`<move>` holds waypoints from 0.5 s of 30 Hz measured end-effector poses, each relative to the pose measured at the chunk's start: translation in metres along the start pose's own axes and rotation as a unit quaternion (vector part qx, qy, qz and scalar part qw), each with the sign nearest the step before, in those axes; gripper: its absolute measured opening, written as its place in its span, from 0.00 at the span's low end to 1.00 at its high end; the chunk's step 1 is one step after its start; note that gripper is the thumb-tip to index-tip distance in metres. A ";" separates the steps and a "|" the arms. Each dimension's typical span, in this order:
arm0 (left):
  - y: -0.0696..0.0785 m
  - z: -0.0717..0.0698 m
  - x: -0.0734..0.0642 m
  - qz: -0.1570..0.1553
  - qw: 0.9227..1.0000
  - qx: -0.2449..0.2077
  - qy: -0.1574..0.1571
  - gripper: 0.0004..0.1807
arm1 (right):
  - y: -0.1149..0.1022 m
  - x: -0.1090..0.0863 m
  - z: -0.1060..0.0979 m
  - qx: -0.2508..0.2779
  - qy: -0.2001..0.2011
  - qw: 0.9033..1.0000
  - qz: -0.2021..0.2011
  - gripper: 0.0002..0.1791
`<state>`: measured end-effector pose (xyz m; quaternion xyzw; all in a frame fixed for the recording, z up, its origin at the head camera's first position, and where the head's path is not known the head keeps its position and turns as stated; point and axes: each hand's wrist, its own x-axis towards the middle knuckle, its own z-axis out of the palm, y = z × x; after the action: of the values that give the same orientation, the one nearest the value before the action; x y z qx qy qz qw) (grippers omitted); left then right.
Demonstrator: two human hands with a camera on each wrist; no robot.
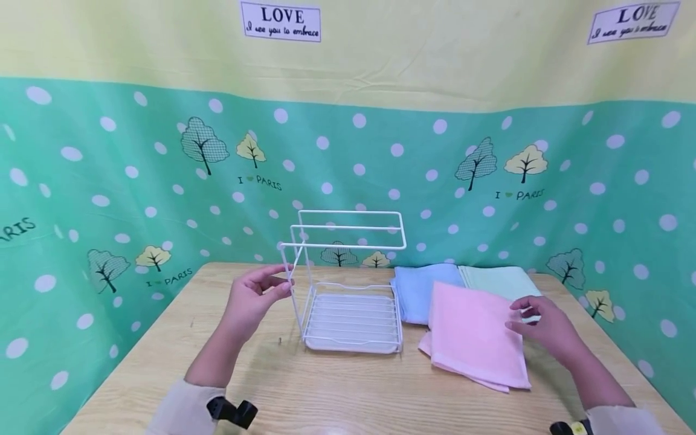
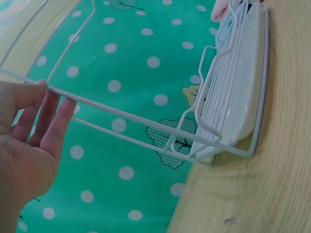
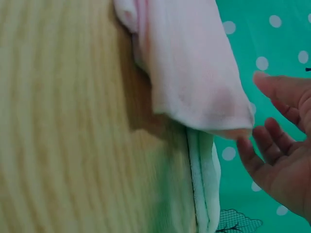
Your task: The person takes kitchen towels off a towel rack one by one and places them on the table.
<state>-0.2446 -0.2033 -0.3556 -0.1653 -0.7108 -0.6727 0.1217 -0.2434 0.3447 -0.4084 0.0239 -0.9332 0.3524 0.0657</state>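
A white wire rack (image 1: 348,246) with a pale drip tray (image 1: 352,307) in its base stands on the table. My left hand (image 1: 255,299) pinches the rack's left upright between thumb and fingers; the left wrist view shows the hand (image 2: 36,126) on that wire. A folded pink towel (image 1: 475,332) lies to the right of the rack, partly over a blue towel (image 1: 424,293) and a light green towel (image 1: 500,281). By the pink towel's right edge is my right hand (image 1: 546,329), thumb and fingers parted, fingertips right at the cloth's corner in the right wrist view.
The wooden table (image 1: 244,386) runs back to a green dotted curtain (image 1: 359,163) with printed trees, which also hangs along both sides. Black wrist cameras (image 1: 232,412) sit on the pale sleeves.
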 end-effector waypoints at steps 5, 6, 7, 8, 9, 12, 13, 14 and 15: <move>0.001 -0.007 -0.008 -0.019 0.999 0.046 0.004 0.22 | 0.001 -0.008 -0.002 -0.003 -0.045 0.999 0.008 0.32; 0.000 -0.010 -0.011 -0.021 0.998 0.052 0.004 0.22 | 0.001 -0.009 -0.003 0.000 -0.051 0.999 0.008 0.33; -0.001 -0.013 -0.013 -0.025 0.998 0.060 0.005 0.22 | 0.001 -0.011 -0.003 0.002 -0.052 0.999 0.007 0.34; -0.002 -0.016 -0.015 -0.027 0.997 0.071 0.004 0.22 | 0.001 -0.012 -0.003 0.003 -0.050 0.999 0.006 0.34; -0.003 -0.018 -0.017 -0.029 0.996 0.080 0.003 0.22 | 0.001 -0.014 -0.004 0.003 -0.047 0.999 0.004 0.34; -0.006 -0.025 -0.022 -0.032 0.994 0.105 0.004 0.21 | 0.000 -0.018 -0.006 0.001 -0.039 0.999 -0.004 0.33; -0.007 -0.028 -0.024 -0.033 0.993 0.114 0.005 0.20 | -0.001 -0.019 -0.006 0.002 -0.037 0.999 -0.009 0.33; -0.008 -0.029 -0.025 -0.033 0.992 0.118 0.006 0.20 | -0.002 -0.020 -0.007 0.001 -0.037 0.999 -0.012 0.33; -0.009 -0.031 -0.027 -0.034 0.992 0.119 0.007 0.20 | -0.002 -0.021 -0.007 0.001 -0.038 0.999 -0.015 0.33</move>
<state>-0.2255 -0.2364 -0.3725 -0.1204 -0.7899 -0.5885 0.1229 -0.2220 0.3474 -0.4045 0.0513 -0.9342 0.3513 0.0359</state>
